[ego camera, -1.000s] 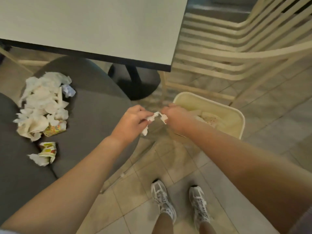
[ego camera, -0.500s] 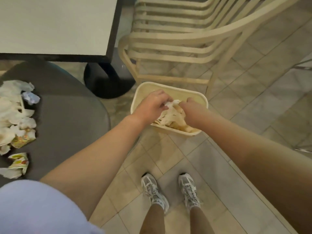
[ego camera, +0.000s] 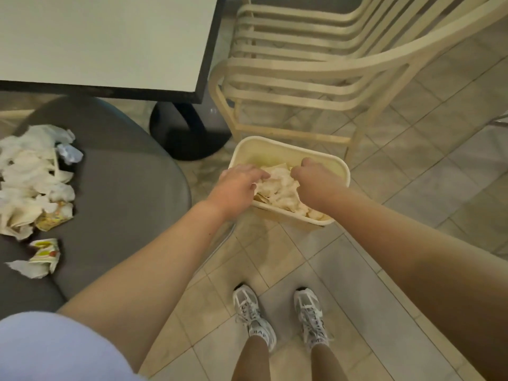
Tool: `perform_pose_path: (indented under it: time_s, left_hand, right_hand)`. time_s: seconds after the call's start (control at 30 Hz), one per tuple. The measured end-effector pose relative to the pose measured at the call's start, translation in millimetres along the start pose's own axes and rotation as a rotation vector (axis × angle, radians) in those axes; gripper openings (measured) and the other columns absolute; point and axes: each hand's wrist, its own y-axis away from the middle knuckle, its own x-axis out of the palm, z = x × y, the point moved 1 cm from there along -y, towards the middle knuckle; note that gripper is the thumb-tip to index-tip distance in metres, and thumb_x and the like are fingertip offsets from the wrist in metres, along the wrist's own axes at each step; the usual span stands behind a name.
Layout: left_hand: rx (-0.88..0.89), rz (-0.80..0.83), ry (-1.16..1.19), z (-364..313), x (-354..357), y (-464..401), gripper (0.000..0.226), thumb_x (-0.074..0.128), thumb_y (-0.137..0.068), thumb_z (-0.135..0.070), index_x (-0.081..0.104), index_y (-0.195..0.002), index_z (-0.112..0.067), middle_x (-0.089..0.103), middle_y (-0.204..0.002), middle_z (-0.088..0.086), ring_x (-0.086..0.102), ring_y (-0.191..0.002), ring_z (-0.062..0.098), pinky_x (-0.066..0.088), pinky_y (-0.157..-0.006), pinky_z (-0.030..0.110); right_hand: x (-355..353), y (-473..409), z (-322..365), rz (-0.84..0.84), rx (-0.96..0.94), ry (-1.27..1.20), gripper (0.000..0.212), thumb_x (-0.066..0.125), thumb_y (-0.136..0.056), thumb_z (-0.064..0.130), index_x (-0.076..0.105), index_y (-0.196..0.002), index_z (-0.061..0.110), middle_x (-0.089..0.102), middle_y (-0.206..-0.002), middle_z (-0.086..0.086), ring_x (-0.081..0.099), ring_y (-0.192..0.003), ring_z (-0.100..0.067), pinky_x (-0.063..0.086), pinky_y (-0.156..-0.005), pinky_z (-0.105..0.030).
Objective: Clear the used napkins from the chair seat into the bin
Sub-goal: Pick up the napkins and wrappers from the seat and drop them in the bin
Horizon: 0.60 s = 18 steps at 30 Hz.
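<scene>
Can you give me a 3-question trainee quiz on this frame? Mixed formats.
1. True or false: the chair seat is already free of napkins.
2. Multiple choice: where are both hands? A) on the table top B) over the bin C) on the stacked chairs
3. Fill in: the two small wrappers with yellow print lie on the ____.

Key
1. False. A pile of used napkins lies on the seat's left side.
2. B. The left hand and right hand are over the bin, at the napkins in the bin; whether either grip holds paper cannot be told.
3. Seat. Wrappers sit near the pile.
</scene>
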Motion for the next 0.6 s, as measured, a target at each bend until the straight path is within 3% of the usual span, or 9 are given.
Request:
perform_pose_path:
  time_s: [0.17, 0.37, 0.6]
  left_hand:
    - [-0.041, -0.114, -0.077, 29, -30, 34, 0.037, 0.049, -0.091, -0.014, 0.055, -0.126, -0.023, 0.051, -0.133, -0.001, 0.040, -0.129, 0.020, 0.027, -0.106, 0.040]
    - [-0.219, -0.155, -0.090, 93, -67, 80, 0.038, 0.049, -0.091, -0.042, 0.055, -0.124, -0.024, 0.041, -0.142, -0.001, 0.027, -0.136, 0.019, 0.019, -0.110, 0.042]
    - [-0.401, -0.213, -0.107, 183, -103, 135, 0.043, 0.051, -0.088, -0.048, 0.052, -0.126, -0.027, 0.039, -0.142, 0.001, 0.025, -0.137, 0.021, 0.021, -0.111, 0.046]
  right_hand:
    - [-11, -6, 59, -0.059, -0.098, 0.048, 0.037, 0.047, -0.092, 0.008, 0.048, -0.128, 0.012, 0.045, -0.125, -0.011, 0.044, -0.118, -0.029, 0.047, -0.089, -0.042]
    - [-12, -31, 150, -0.055, -0.245, 0.077, 0.042, 0.045, -0.094, 0.013, 0.040, -0.136, 0.013, 0.045, -0.134, -0.013, 0.041, -0.125, -0.032, 0.043, -0.097, -0.042]
    - [1, -58, 259, -0.027, -0.371, 0.111, 0.052, 0.050, -0.094, 0.028, 0.033, -0.142, 0.018, 0.039, -0.143, -0.012, 0.035, -0.132, -0.033, 0.039, -0.105, -0.049]
